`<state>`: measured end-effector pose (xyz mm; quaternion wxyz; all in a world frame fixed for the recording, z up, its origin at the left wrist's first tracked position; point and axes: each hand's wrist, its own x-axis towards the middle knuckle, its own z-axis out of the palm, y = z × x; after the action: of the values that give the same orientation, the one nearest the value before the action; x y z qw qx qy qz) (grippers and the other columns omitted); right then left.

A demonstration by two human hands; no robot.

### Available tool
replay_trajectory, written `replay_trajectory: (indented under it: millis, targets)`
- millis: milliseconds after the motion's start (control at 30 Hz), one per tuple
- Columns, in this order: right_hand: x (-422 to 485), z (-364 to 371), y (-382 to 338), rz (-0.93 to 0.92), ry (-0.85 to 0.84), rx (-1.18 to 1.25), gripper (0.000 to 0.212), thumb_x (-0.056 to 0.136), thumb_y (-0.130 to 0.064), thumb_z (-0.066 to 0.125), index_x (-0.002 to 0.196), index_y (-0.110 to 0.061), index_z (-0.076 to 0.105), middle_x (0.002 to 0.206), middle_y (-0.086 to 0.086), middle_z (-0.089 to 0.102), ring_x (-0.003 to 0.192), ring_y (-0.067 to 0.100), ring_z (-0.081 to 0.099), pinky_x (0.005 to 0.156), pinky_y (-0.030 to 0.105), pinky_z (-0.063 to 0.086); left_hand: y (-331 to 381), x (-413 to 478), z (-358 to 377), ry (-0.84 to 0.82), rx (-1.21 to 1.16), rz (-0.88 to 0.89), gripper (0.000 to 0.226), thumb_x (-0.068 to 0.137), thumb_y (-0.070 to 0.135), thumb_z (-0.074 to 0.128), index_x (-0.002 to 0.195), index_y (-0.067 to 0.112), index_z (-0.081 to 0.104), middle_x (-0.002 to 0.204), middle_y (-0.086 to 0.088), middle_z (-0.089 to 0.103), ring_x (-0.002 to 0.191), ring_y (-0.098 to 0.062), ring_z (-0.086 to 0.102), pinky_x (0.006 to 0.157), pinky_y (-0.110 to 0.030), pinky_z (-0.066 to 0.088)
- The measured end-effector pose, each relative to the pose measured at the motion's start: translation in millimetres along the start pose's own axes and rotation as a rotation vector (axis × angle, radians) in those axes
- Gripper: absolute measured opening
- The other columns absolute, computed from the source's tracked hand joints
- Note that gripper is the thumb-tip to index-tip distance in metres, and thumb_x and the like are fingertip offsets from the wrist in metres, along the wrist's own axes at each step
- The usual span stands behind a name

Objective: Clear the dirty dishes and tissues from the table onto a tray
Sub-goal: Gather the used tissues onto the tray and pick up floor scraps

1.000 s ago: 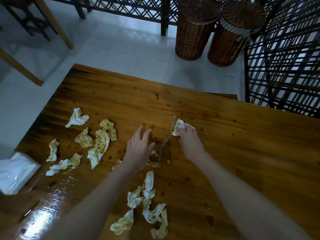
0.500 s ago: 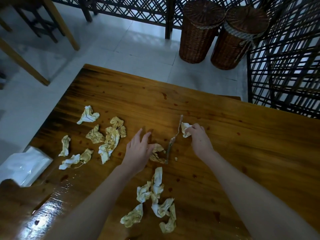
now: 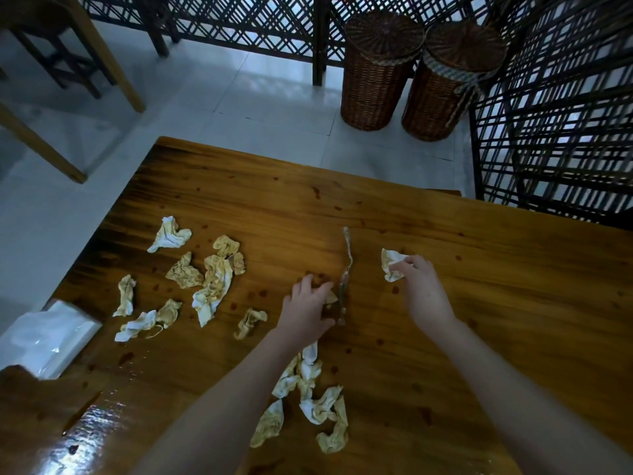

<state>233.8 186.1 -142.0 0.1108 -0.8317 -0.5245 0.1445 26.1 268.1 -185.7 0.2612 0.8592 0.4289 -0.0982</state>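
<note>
Two hands point(image 3: 306, 311) point(image 3: 424, 296) over table point(image 3: 513, 320) centre, tissue point(image 3: 390, 265) in right, edges well apart.

We look down on a glossy wooden desk point(image 3: 513, 303) with a knotty grain, standing on a pale tiled floor point(image 3: 267, 108). Beyond its far edge we see two tall lidded wicker baskets, one point(image 3: 376, 73) just beside the other point(image 3: 445, 87). A dark lattice screen point(image 3: 239, 25) runs along the back behind them, and another point(image 3: 555, 125) stands at the right. At the upper left are light wooden legs point(image 3: 113, 63) and a dark stool point(image 3: 58, 60). A white plastic packet point(image 3: 48, 334) lies at the desk's left edge.
</note>
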Motion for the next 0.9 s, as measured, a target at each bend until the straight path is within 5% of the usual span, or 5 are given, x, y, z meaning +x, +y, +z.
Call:
replay_trajectory:
  millis: [167, 500, 767, 900]
  targets:
    - [-13, -4, 13, 0.027, 0.014, 0.0, 0.061, 0.075, 0.021, 0.054, 0.124, -0.015, 0.058, 0.127, 0.005, 0.047, 0.116, 0.02, 0.044, 0.089, 0.029, 0.046, 7, 4, 7, -0.008, 0.091, 0.058, 0.079, 0.085, 0.046, 0.065, 0.147, 0.036, 0.018, 0.154, -0.006, 0.014, 0.14, -0.029, 0.017, 0.109, -0.053, 0.027]
    - [-32, -6, 24, 0.074, 0.02, 0.01, 0.059, 0.076, 0.021, 0.053, 0.122, -0.015, 0.06, 0.127, 0.005, 0.047, 0.118, 0.022, 0.044, 0.086, 0.03, 0.051, 15, 3, 6, 0.06, 0.089, 0.011, 0.031, 0.097, 0.018, 0.049, 0.127, 0.019, 0.04, 0.132, -0.008, 0.036, 0.122, -0.028, 0.036, 0.098, -0.046, 0.039]
    - [-44, -9, 35, 0.045, 0.006, 0.023, 0.055, 0.076, 0.023, 0.051, 0.12, -0.008, 0.061, 0.124, 0.01, 0.049, 0.117, 0.025, 0.044, 0.086, 0.029, 0.047, 13, 4, 6, 0.047, 0.064, 0.026, 0.048, 0.08, -0.018, 0.051, 0.117, 0.011, 0.043, 0.125, -0.011, 0.036, 0.113, -0.026, 0.039, 0.095, -0.037, 0.044]
    - [-50, -12, 36, 0.073, 0.018, 0.0, 0.057, 0.075, 0.022, 0.053, 0.122, -0.01, 0.06, 0.127, 0.008, 0.048, 0.12, 0.024, 0.043, 0.09, 0.029, 0.046, 9, 5, -2, 0.02, -0.022, 0.023, 0.035, 0.086, -0.01, 0.049, 0.114, 0.01, 0.044, 0.12, -0.013, 0.041, 0.112, -0.029, 0.044, 0.094, -0.037, 0.045]
